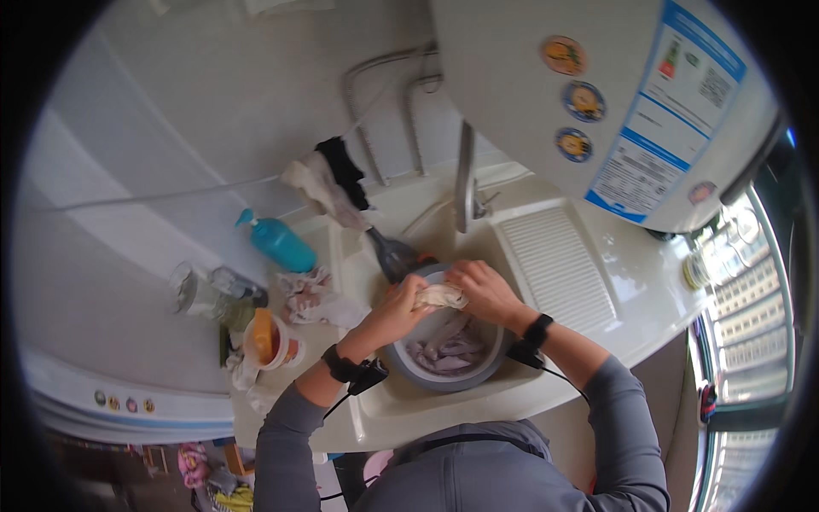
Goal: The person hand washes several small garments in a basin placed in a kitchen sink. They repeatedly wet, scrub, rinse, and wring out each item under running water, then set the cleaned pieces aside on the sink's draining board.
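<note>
My left hand [404, 307] and my right hand [481, 291] both grip a wet, light-coloured cloth item [440, 296], bunched between them. They hold it above a round grey basin [400, 365] that sits in a cream sink [377, 406]. Pale fabric pieces [451, 349] lie in the basin, below my hands. Just behind the basin is a dark grey plastic tool [391, 253], its kind unclear. The fingertips of both hands are partly hidden by the cloth.
A steel faucet [465, 179] rises behind the basin, with a ribbed drainboard [556, 262] to the right. At left stand a teal pump bottle [283, 244] and a white tub [288, 352]. Light and black cloths [342, 173] hang from a line. A white appliance [512, 77] overhangs the upper right.
</note>
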`<move>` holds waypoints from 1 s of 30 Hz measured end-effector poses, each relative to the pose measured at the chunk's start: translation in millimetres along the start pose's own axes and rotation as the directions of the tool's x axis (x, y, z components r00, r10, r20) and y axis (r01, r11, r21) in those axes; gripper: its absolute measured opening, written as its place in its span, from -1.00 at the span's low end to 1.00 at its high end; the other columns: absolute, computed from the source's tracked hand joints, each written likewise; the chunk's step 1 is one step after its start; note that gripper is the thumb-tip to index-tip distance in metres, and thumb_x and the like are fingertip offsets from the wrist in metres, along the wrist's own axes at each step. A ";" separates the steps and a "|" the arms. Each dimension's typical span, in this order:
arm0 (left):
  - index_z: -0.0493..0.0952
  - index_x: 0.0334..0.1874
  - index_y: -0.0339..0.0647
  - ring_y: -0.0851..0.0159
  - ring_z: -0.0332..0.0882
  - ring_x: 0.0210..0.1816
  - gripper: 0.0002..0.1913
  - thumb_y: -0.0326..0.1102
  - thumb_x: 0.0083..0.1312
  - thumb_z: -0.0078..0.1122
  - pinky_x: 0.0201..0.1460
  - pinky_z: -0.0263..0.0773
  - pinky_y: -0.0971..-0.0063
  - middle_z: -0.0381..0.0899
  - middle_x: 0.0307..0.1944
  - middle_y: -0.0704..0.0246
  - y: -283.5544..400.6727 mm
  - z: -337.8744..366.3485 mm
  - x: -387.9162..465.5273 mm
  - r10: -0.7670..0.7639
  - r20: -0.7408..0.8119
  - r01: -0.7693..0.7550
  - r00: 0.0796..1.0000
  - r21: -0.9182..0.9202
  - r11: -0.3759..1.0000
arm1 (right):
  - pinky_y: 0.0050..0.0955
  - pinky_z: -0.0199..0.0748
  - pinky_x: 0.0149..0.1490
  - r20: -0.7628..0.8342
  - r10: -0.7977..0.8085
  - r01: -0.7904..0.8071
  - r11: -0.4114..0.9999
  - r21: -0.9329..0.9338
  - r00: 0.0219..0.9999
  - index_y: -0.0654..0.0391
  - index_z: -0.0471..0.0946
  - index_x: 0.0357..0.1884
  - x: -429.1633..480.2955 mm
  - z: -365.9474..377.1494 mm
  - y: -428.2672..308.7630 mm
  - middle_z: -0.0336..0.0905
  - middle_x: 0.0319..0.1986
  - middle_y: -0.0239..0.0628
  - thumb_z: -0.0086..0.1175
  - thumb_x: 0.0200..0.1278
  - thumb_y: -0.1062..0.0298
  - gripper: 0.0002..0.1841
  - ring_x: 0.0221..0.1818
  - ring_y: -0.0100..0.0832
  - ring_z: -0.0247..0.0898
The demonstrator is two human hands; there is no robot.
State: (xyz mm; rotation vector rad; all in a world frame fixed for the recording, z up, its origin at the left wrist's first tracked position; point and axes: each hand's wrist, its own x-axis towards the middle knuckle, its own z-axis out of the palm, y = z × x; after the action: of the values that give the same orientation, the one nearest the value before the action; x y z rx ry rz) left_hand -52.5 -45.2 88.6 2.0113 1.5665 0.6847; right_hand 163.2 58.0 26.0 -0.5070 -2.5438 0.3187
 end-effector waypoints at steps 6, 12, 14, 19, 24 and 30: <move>0.47 -0.21 -0.28 0.24 0.60 -0.43 -0.77 -0.33 0.18 0.27 -0.33 0.44 0.43 0.58 -0.48 0.22 51.2 -55.8 20.2 0.045 -0.072 -0.052 0.996 -0.089 0.995 | -0.15 -0.02 0.40 0.161 0.195 -0.253 0.782 0.569 0.967 0.09 -0.05 0.41 5.9 -1.1 -15.4 -0.04 0.35 -0.03 0.58 -0.48 0.12 0.31 0.41 -0.03 -0.15; 0.52 -0.18 -0.28 0.41 0.55 -0.38 -0.77 -0.26 0.24 0.23 -0.28 0.42 0.52 0.58 -0.44 0.26 54.8 -86.6 25.4 -0.026 -0.177 -0.014 0.984 -0.224 0.974 | -0.39 0.13 0.31 0.340 0.237 -0.412 0.617 0.671 0.910 0.27 0.15 0.31 14.5 20.4 -33.0 0.28 0.18 -0.06 0.49 -0.19 0.05 0.03 0.26 -0.27 0.19; 0.52 -0.20 -0.28 0.56 0.44 -0.40 -0.77 -0.24 0.27 0.22 -0.32 0.38 0.60 0.52 -0.50 0.43 54.6 -104.4 28.1 0.023 -0.346 -0.141 0.938 -0.319 0.937 | -0.46 0.26 0.18 0.553 0.189 -0.584 0.273 0.764 0.812 0.27 0.25 0.24 20.7 19.8 -45.6 0.38 0.06 -0.18 0.42 -0.07 0.08 -0.14 0.11 -0.40 0.31; 0.52 -0.25 -0.22 0.60 0.32 -0.60 -0.83 -0.25 0.31 0.16 -0.59 0.21 0.69 0.45 -0.59 0.54 49.8 -190.7 52.8 -0.164 -0.647 -0.118 0.744 -0.369 0.922 | -0.58 0.37 -0.09 0.235 0.303 -0.270 0.078 0.960 0.923 0.27 0.47 -0.02 73.6 -5.1 -78.4 0.51 -0.26 -0.41 0.22 0.22 0.20 -0.60 -0.24 -0.60 0.37; 0.50 -0.06 -0.32 0.39 0.51 -0.45 -0.68 -0.23 0.25 0.21 -0.30 0.45 0.55 0.58 -0.38 0.32 23.8 -287.3 103.5 0.147 -0.824 -0.097 0.548 0.112 0.989 | -0.53 0.38 -0.04 0.078 0.284 -0.161 0.282 0.946 0.956 0.29 0.36 0.10 172.5 -24.4 -80.2 0.50 -0.22 -0.30 0.17 0.26 0.16 -0.50 -0.15 -0.57 0.36; 0.52 -0.13 -0.27 0.17 0.53 -0.09 -0.80 -0.39 0.21 0.18 -0.01 0.41 0.37 0.60 -0.19 0.27 -20.7 -218.1 70.7 0.343 -0.645 0.039 0.683 0.501 0.865 | -0.37 0.45 -0.04 0.248 0.472 -0.417 0.295 0.860 0.846 0.28 0.37 0.14 132.8 58.6 11.5 0.55 -0.09 -0.13 0.09 0.27 0.10 -0.47 -0.06 -0.30 0.47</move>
State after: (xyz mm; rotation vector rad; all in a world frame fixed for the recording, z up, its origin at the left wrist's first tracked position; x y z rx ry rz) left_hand -195.6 45.0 244.8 2.4191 2.1921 1.4164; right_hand 29.8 116.0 32.6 -0.7333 -1.6853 1.7400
